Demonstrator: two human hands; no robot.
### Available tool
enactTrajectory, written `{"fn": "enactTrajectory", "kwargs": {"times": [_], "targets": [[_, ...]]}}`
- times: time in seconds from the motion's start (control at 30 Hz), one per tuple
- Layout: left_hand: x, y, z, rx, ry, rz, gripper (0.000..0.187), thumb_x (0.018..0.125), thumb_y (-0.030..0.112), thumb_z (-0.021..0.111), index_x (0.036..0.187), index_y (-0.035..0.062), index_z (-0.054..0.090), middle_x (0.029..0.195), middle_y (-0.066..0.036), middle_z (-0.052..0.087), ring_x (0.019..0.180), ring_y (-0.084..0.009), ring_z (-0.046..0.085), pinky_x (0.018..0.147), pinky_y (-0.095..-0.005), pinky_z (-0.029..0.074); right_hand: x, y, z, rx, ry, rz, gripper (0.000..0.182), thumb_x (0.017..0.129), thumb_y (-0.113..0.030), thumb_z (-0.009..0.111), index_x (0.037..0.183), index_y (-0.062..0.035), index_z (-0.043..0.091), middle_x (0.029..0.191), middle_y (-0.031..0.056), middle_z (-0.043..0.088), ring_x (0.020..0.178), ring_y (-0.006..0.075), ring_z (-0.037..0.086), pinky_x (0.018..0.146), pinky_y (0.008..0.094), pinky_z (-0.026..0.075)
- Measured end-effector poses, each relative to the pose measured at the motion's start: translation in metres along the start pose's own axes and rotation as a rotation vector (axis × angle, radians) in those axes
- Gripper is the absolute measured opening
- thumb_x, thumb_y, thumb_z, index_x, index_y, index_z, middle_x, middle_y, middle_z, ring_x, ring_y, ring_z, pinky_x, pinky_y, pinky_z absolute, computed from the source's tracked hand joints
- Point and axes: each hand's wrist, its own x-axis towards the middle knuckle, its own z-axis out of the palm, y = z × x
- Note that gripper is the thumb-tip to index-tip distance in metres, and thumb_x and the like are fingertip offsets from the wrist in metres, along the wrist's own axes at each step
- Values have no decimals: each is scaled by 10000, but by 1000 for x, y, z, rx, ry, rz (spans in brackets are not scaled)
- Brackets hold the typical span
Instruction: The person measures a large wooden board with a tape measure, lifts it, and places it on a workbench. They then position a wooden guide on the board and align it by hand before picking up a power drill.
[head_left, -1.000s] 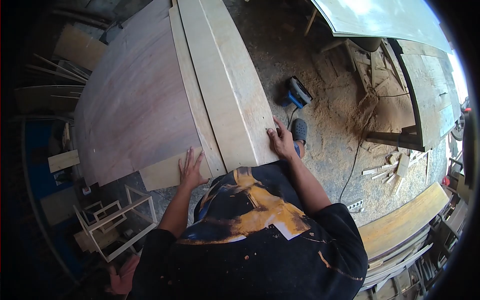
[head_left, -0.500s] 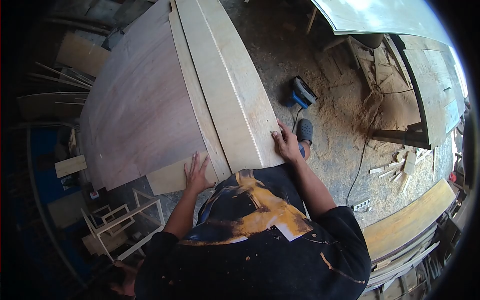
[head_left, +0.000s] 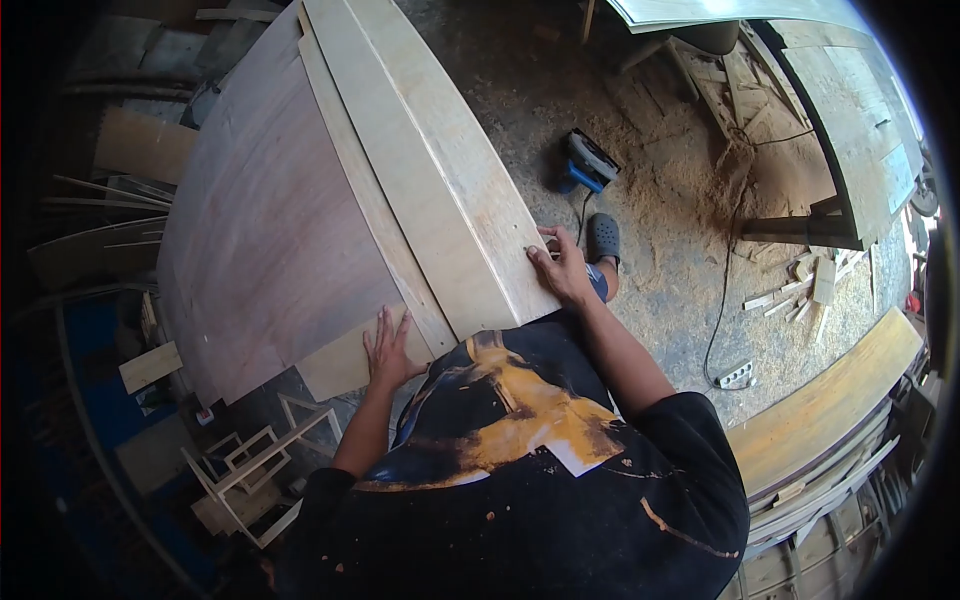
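My left hand (head_left: 390,352) lies with fingers spread on a short pale board (head_left: 340,368) at the near edge of a large reddish plywood sheet (head_left: 260,220). Long pale boards (head_left: 420,170) run lengthwise on the sheet's right part. At their near right corner, my right hand (head_left: 560,265) is closed on the edge of the pale boards, thumb on top and the other fingers partly hidden. The front of my dark shirt is against the near edge.
A blue power saw (head_left: 590,162) is on the sawdust-covered floor, beyond my shoe (head_left: 603,238). A power strip (head_left: 736,376) and wood scraps (head_left: 800,285) lie to the right. Curved boards (head_left: 830,400) are stacked lower right; a wooden frame (head_left: 250,470) stands lower left.
The view has turned a little, so the boards and floor items appear shifted left. Both hands remain in about the same places on the boards.
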Motion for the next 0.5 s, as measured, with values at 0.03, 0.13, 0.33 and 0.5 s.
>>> {"fn": "enactTrajectory", "kwargs": {"times": [0.03,0.13,0.33,0.5], "targets": [[1,0,1,8,8,-5,1196,470,386,864,1464,258,213,1533,-176,80,1418,-310,116,1081,-588,120,0,-4,-2,34,-25,51,414,814,-224,664,1171,-78,512,745,122,619,666,207,577,630,338,448],[1,-1,3,20,16,-6,1190,472,383,862,1463,247,216,1532,-178,85,1418,-312,112,1082,-589,118,1,-1,0,66,-19,75,421,810,-230,669,1168,-77,512,793,137,617,696,218,582,645,349,453],[3,-4,8,40,32,8,1182,470,371,861,1457,229,227,1528,-182,94,1418,-312,112,1079,-597,125,-1,2,0,-40,14,-12,430,808,-258,672,1162,-67,520,893,200,614,797,309,613,705,400,471],[3,-5,8,63,33,28,1174,479,357,863,1456,223,226,1528,-181,94,1418,-313,112,1072,-604,138,3,13,3,-21,33,-38,435,809,-272,673,1148,-36,534,933,238,619,878,364,618,767,417,473]]}}
